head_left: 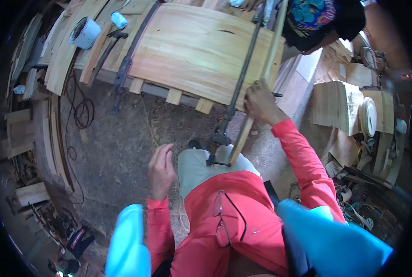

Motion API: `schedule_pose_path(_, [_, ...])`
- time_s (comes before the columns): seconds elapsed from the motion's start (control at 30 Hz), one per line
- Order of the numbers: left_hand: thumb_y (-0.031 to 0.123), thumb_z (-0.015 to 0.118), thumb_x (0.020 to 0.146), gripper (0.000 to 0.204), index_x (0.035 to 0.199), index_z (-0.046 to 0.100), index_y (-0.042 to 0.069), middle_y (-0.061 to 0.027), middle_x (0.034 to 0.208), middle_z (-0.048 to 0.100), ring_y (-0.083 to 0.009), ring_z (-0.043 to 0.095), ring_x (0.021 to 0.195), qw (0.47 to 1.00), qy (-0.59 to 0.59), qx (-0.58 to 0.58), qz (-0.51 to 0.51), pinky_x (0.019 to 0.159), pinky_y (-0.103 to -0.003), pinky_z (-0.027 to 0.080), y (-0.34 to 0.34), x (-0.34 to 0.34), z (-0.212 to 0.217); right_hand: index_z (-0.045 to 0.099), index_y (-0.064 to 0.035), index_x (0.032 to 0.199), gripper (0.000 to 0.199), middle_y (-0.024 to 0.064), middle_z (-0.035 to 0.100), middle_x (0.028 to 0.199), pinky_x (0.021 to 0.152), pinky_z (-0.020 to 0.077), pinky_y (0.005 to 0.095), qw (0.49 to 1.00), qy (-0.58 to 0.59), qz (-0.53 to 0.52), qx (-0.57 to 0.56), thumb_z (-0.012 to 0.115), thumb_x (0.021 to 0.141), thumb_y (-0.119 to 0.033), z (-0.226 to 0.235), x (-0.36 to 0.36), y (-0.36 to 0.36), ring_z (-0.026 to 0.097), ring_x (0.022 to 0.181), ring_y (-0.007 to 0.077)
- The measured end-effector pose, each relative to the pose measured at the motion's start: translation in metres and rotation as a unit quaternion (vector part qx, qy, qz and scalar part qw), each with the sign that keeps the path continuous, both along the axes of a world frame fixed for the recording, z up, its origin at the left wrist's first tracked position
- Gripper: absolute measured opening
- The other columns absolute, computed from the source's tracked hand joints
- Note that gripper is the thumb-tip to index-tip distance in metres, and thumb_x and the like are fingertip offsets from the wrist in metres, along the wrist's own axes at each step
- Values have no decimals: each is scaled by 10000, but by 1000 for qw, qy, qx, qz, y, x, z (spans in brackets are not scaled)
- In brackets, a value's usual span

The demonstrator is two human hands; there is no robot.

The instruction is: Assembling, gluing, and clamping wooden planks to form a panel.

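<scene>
A wide panel of pale boards (pixel 192 51) lies on wooden supports in front of me. Across its right side runs a long metal bar clamp (pixel 244 69), its near end and screw handle by my lap. Beside the clamp, a long narrow wooden strip (pixel 241 141) reaches from the panel's far side to my lap. My right hand (pixel 263 102) is closed around this strip at the panel's near right corner. A thin dark pen-like stick (pixel 277 94) juts out beside that hand. My left hand (pixel 161 168) is held above the floor, left of my lap, fingers extended and holding nothing.
Left of the panel lie a second clamp (pixel 124 69), a hammer (pixel 108 51) and a white bucket (pixel 87 34). Another person in a dark patterned garment (pixel 310 21) leans in at the far right. Stacked curved boards (pixel 333 106) stand right; a cord (pixel 83 113) trails on the floor.
</scene>
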State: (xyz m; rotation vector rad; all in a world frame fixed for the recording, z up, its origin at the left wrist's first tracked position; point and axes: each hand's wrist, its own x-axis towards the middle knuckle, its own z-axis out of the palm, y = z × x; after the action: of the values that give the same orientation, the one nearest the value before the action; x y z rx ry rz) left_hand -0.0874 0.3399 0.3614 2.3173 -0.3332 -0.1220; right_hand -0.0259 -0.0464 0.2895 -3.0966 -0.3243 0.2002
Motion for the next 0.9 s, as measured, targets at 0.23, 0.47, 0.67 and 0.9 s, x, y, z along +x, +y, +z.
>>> schedule_pose_path(0.23, [49,576,965,199,1141,650,-7,-191,1099,681,-373,670,1027,998,48,-20,-30,869,-426,535,31,18,-24,524,53,1116,337,245,532,1198,964,445,489,934,-180,-62,303,663,833,-65,44,42,103,533,1103,423])
schedule_pose_path(0.47, [58,569,980,198,1145,656,-7,-190,1103,681,-369,666,1034,999,6,-23,-27,893,-430,534,122,93,-17,432,127,1362,620,353,367,1497,1203,273,530,960,-151,45,232,654,879,-191,-28,174,258,333,1433,489])
schedule_pose_path(0.67, [31,554,989,183,1134,650,-28,-188,1099,685,-355,675,1009,999,29,-27,29,882,-413,536,235,163,-15,362,141,1421,784,371,294,1546,1219,200,573,980,-73,-109,151,633,874,-351,-72,227,310,258,1478,496])
schedule_pose_path(0.9, [-35,520,888,472,1353,575,29,-178,1292,590,-382,560,1132,965,-156,119,-172,981,-438,477,203,370,-53,349,102,1438,860,317,280,1580,1224,215,559,981,-26,-144,129,775,768,-229,-49,233,321,254,1494,456])
